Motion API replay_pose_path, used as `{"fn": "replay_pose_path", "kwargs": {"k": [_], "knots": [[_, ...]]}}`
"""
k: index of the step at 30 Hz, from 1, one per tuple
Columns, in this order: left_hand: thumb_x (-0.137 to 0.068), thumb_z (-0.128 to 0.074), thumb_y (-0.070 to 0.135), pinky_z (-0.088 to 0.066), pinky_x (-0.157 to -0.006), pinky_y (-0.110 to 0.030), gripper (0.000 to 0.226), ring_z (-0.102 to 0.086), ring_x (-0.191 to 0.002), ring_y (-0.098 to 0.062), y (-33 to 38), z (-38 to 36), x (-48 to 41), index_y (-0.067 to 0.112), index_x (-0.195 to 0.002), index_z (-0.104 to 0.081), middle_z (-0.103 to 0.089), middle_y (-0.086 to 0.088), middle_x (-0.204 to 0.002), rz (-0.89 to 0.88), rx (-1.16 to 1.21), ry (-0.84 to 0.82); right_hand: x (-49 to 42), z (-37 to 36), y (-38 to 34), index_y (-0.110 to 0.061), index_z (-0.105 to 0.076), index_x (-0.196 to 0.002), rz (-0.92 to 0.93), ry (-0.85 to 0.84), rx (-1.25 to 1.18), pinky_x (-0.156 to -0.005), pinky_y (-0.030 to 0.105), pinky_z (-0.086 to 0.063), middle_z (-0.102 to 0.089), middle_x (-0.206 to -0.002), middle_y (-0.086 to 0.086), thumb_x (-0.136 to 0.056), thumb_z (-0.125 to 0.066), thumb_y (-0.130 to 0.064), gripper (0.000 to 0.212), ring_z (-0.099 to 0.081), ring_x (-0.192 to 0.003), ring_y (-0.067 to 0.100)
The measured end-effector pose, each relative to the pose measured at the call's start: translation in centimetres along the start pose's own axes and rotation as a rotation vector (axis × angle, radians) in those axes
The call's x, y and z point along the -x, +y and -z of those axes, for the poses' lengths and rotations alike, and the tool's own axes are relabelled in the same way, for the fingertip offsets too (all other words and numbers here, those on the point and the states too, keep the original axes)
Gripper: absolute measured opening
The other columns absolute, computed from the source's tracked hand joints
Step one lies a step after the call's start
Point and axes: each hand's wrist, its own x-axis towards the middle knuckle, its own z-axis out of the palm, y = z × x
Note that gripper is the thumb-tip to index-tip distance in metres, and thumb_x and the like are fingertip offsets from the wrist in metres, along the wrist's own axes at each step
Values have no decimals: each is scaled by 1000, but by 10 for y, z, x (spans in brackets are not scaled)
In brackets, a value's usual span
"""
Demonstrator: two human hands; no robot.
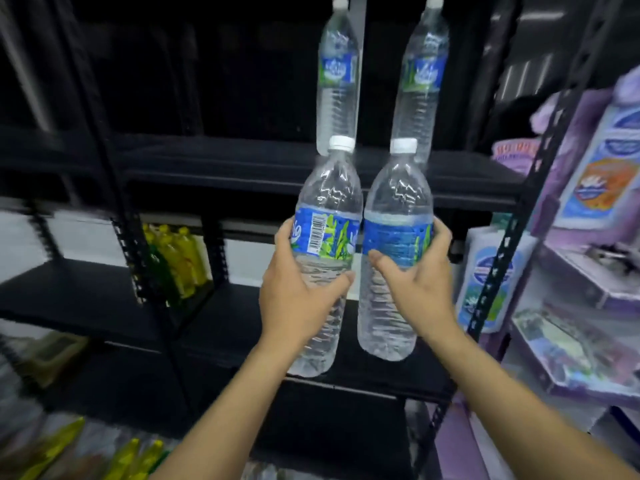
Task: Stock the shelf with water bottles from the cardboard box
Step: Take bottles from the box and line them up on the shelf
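The person is facing a black metal shelf (242, 164) and is holding two water bottles up in front of it, just below the level of its upper board. The left hand (301, 296) is curling fingers and thumb round the left-held bottle (323, 209) at and below its label. The right hand (419, 282) is gripping the right-held bottle (398, 202) in the same manner. Both are upright, white-capped and side by side, touching or very nearly so. A first stocked bottle (337, 81) and a second stocked bottle (420, 81) of the same kind are standing apart on the upper board, toward its right end, their bases hidden behind the held caps. By my judgement the stocking is at an early stage: two placed, two in hand, more room on the board. The cardboard box is not showing, so the remaining count cannot be told. The labels are blue with green leaf artwork, and the left-held one is showing a barcode. The brand lettering is too blurred to read. Yellow bottles (176, 258) and purple packs (588, 168) are occupying neighbouring racks.
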Motion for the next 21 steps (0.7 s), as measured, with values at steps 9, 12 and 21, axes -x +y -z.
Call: {"fn": "replay_pose_path", "kwargs": {"k": [9,12,21], "knots": [[-66,-91,43,-55,-97,-38,97,-65,-111,-6,28,66,-70,40,-145,-33,-67,20,-121,-83,8,141,-108,-56,-109,-12,-34,-140,237,12,-97,-77,3,-46,-61,-108,-19,-82,-83,-18,76,-63,-86,-20],[-67,-92,41,-53,-95,-29,98,-65,-108,-2,28,80,-95,39,-145,-34,-68,20,-118,-102,-18,163,-151,-81,-129,-13,-34,-140,285,40,-109,-81,11,-51,-66,-110,-13,-80,-83,-25,78,-67,-88,-11],[-68,-94,34,-44,-84,-6,94,-65,-100,8,8,103,-185,36,-144,-39,-71,21,-111,-151,-32,262,-252,-184,-116,-12,-25,-149,295,5,-91,-100,32,-44,-52,-141,6,-79,-81,-39,93,-58,-116,23]]}}
